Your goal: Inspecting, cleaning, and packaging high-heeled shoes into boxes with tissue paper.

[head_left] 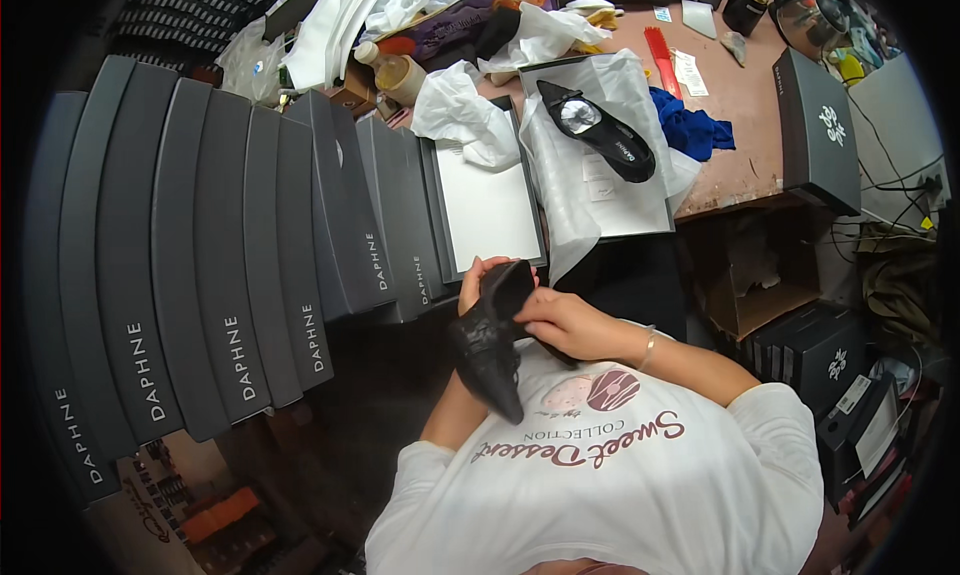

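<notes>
Both my hands hold a black pointed-toe shoe [490, 350] close to my chest, its toe pointing down toward me. My left hand [472, 285] wraps the heel end from behind. My right hand [555, 320] grips its side from the right, a thin bracelet on that wrist. A second black pointed shoe [600, 130] lies on white tissue paper in an open shoe box [640, 210] on the table ahead. Next to it, on the left, sits an open grey box [490, 210] with a white inside and crumpled tissue [460, 110] at its top.
A long row of dark grey shoe boxes [200, 265] stands on edge at my left. The brown table [735, 105] carries a blue cloth [690, 130], a red comb, a bottle [395, 70] and paper. A black box [815, 130] and more boxes [815, 350] are at the right.
</notes>
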`<state>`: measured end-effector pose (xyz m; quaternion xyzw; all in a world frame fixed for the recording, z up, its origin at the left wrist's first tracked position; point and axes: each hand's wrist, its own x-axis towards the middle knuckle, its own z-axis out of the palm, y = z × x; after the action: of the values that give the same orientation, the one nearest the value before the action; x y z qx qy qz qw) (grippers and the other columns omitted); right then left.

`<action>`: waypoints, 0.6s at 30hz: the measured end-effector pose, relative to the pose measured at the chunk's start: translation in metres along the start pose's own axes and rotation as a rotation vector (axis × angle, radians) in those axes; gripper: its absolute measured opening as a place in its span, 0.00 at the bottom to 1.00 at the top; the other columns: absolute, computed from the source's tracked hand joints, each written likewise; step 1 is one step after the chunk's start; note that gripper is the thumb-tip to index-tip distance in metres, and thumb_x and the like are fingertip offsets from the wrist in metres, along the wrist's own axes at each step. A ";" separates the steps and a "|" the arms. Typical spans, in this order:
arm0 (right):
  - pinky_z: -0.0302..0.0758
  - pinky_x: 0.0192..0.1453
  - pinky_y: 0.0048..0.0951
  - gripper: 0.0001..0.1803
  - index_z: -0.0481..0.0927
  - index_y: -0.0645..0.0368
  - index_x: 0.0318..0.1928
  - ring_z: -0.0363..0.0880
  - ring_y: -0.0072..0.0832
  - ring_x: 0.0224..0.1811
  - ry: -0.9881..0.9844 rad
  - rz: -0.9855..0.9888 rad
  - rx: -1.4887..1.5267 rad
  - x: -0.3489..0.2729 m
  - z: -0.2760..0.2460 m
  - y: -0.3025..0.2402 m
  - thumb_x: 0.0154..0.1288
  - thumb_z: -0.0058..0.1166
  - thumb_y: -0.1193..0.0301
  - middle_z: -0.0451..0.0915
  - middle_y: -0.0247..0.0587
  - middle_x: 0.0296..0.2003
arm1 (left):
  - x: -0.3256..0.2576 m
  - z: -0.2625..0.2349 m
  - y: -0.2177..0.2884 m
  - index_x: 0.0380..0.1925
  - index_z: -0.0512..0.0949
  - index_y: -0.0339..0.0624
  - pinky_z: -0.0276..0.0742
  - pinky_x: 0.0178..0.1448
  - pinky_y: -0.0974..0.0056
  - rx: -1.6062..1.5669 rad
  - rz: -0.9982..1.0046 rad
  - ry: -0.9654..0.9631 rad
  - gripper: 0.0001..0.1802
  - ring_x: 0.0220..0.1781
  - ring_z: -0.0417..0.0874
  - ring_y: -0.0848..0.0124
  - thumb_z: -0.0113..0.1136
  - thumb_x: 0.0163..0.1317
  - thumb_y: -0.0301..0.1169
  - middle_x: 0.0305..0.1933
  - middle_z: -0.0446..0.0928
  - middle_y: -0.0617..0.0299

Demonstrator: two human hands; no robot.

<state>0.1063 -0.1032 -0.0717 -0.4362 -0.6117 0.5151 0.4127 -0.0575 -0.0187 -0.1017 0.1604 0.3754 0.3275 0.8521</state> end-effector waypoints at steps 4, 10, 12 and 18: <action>0.74 0.49 0.32 0.15 0.80 0.63 0.47 0.79 0.39 0.40 0.151 -0.074 -0.025 -0.018 -0.006 -0.026 0.59 0.57 0.77 0.78 0.46 0.39 | 0.010 -0.018 -0.004 0.40 0.76 0.36 0.81 0.50 0.54 -0.188 0.126 -0.016 0.26 0.42 0.83 0.51 0.36 0.73 0.47 0.37 0.81 0.47; 0.74 0.49 0.34 0.12 0.80 0.64 0.46 0.76 0.41 0.44 -0.040 0.015 -0.196 -0.001 -0.007 0.003 0.62 0.52 0.76 0.75 0.46 0.40 | 0.010 -0.028 -0.029 0.39 0.80 0.38 0.78 0.56 0.49 -0.158 0.064 -0.132 0.27 0.43 0.84 0.52 0.43 0.69 0.50 0.42 0.82 0.48; 0.74 0.50 0.32 0.13 0.80 0.64 0.47 0.78 0.40 0.44 -0.239 0.084 0.182 -0.015 -0.035 -0.006 0.62 0.55 0.74 0.76 0.46 0.41 | 0.005 -0.033 -0.026 0.38 0.81 0.39 0.76 0.58 0.45 -0.369 -0.009 -0.066 0.25 0.44 0.83 0.50 0.46 0.65 0.51 0.42 0.82 0.48; 0.73 0.43 0.35 0.16 0.79 0.57 0.47 0.74 0.35 0.40 0.132 -0.207 -0.743 -0.023 -0.051 -0.010 0.55 0.58 0.70 0.75 0.37 0.41 | 0.009 -0.024 -0.029 0.38 0.81 0.48 0.80 0.53 0.48 -0.504 -0.083 0.202 0.21 0.46 0.83 0.55 0.51 0.60 0.51 0.41 0.82 0.54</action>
<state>0.1608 -0.1127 -0.0562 -0.5240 -0.7695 0.1849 0.3148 -0.0582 -0.0328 -0.1376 -0.1058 0.3713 0.3895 0.8362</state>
